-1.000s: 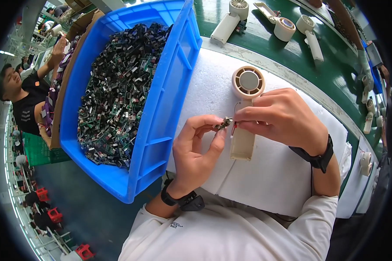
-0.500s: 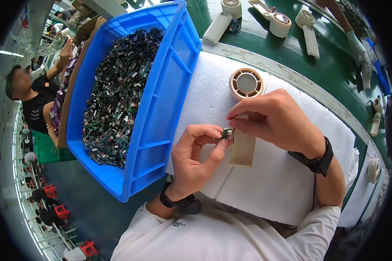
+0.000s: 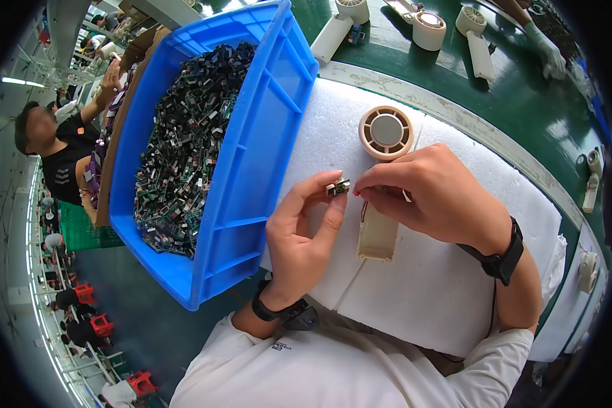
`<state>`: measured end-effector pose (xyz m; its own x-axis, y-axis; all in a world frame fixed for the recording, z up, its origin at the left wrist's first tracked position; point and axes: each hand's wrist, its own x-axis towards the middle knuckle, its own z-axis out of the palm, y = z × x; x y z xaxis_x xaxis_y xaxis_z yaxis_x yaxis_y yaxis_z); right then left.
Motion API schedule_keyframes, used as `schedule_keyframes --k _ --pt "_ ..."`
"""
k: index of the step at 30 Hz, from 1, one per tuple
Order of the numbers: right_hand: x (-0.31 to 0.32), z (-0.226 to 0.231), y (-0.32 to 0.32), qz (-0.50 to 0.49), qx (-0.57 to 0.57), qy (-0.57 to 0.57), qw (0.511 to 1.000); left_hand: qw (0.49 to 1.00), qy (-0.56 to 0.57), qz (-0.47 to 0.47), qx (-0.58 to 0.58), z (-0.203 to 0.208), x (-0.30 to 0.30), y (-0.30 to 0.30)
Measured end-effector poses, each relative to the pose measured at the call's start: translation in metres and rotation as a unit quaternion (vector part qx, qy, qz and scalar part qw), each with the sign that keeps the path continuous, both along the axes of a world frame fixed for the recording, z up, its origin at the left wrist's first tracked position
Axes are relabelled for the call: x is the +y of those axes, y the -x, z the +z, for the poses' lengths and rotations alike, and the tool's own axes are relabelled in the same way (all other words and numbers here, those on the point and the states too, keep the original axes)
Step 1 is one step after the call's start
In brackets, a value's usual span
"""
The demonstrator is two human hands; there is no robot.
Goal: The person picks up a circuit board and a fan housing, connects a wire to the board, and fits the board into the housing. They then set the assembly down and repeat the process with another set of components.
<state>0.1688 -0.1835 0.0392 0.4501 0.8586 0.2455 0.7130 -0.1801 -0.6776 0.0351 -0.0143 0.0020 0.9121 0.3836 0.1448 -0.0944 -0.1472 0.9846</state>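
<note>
Between thumb and forefinger, my left hand [image 3: 304, 221] pinches a small green circuit board [image 3: 337, 187] with metal parts on it. Just to its right, a small gap away, my right hand [image 3: 421, 194] has its fingertips closed on a tiny red plug [image 3: 357, 193]. A thin red wire runs down from there toward an open cream handle shell [image 3: 377, 239]. That handle belongs to a handheld fan [image 3: 386, 131], which lies on a white foam sheet [image 3: 415, 292] with its round head pointing away from me. My right hand covers the upper part of the handle.
At the left stands a blue crate [image 3: 241, 177] heaped with circuit boards [image 3: 183, 136]. Across the green bench [image 3: 401, 61] lie several cream fans [image 3: 474, 41]. A co-worker's gloved hand [image 3: 552, 58] is at the far right; another person [image 3: 58, 149] is beyond the crate.
My left hand has drawn the circuit board a little left and up, away from my right fingers. The red plug now shows at my right fingertips. The co-worker's gloved hand has shifted.
</note>
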Motion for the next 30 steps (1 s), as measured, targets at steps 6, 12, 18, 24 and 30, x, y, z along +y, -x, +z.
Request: schedule_keyframes --k 6,12,18,24,30 --pt "0.000 0.008 -0.004 -0.018 0.067 0.032 0.997 0.999 -0.005 -0.045 -0.007 -0.002 0.002 0.001" --pt "0.002 0.009 0.002 -0.038 0.073 -0.001 0.997 0.996 0.023 -0.068 -0.047 -0.005 0.003 0.000" --pt "0.004 0.005 0.004 -0.041 0.050 -0.044 0.997 0.997 0.023 -0.056 -0.056 -0.005 0.002 0.002" --pt "0.004 0.006 0.006 -0.032 0.048 -0.042 0.997 0.997 0.022 -0.053 -0.058 -0.003 0.002 0.003" --pt "0.004 0.006 0.007 -0.025 0.052 -0.042 0.997 0.996 0.006 -0.058 -0.066 -0.003 0.002 0.004"
